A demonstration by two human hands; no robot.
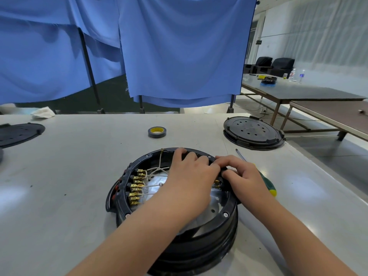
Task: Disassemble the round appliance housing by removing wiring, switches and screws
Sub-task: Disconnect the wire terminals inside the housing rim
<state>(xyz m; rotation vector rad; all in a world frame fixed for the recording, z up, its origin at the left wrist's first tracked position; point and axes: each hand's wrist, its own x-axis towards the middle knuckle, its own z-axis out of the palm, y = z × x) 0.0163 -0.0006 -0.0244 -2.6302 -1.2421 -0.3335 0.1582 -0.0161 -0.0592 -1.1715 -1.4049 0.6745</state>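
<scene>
The round black appliance housing (223, 220) lies open-side up on the table in front of me. A row of brass terminals (137, 186) with white wires (157, 171) lines its inner left wall. My left hand (191, 172) reaches across the opening, fingers curled over the far rim. My right hand (243, 176) sits at the right rim, fingers pinching a small black switch part (226, 172) with brass tabs below it. Both hands meet at that spot, and the part is mostly hidden. A screwdriver (266, 182) with a green and yellow handle lies just behind my right hand.
A roll of tape (157, 132) with a yellow core stands on the table beyond the housing. A black round cover (253, 132) lies at the far right corner, another black cover (20, 133) at the left edge. A white rag (42, 112) sits far left. Blue curtains hang behind.
</scene>
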